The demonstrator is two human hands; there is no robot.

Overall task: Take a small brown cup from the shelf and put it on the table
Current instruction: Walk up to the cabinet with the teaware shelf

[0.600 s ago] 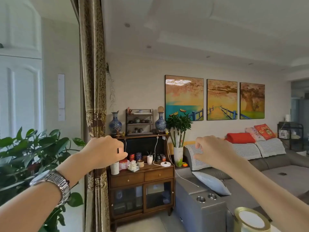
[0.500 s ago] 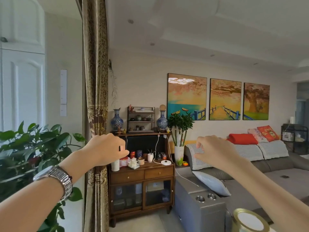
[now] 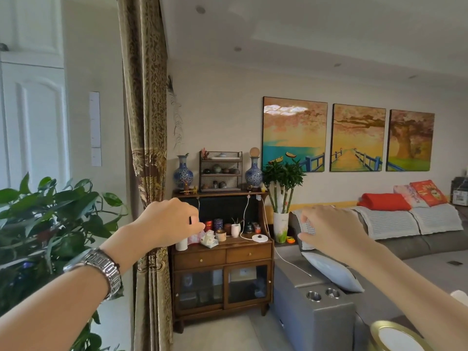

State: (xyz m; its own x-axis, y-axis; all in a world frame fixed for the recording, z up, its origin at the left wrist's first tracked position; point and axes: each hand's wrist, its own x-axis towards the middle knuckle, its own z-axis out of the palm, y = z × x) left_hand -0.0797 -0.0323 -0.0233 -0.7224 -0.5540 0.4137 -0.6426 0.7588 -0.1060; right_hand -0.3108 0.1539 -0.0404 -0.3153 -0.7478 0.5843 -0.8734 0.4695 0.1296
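Both hands, left [image 3: 169, 225] and right [image 3: 329, 230], stay raised, empty (fingers loosely curled), shelf [image 3: 220, 171] nearer.

Two hands are seen, left [image 3: 168, 225] and right [image 3: 329, 230]. Three paintings [image 3: 295, 134] are counted at two o'clock, two blue-and-white vases [image 3: 182, 173] at twelve, two drawers [image 3: 200, 259] below, and two cupholders [image 3: 313, 295] at five.

The cups on the rack [image 3: 220, 171], mid-frame, are too small for me to tell which is brown. My left hand [image 3: 168, 225] covers the cabinet's [image 3: 222, 254] left end; its curled fingers hide the palm. My right hand [image 3: 331, 230] hides part of the sofa [image 3: 417, 245]. The gold-rimmed lid [image 3: 397, 338] is cut by the bottom edge.
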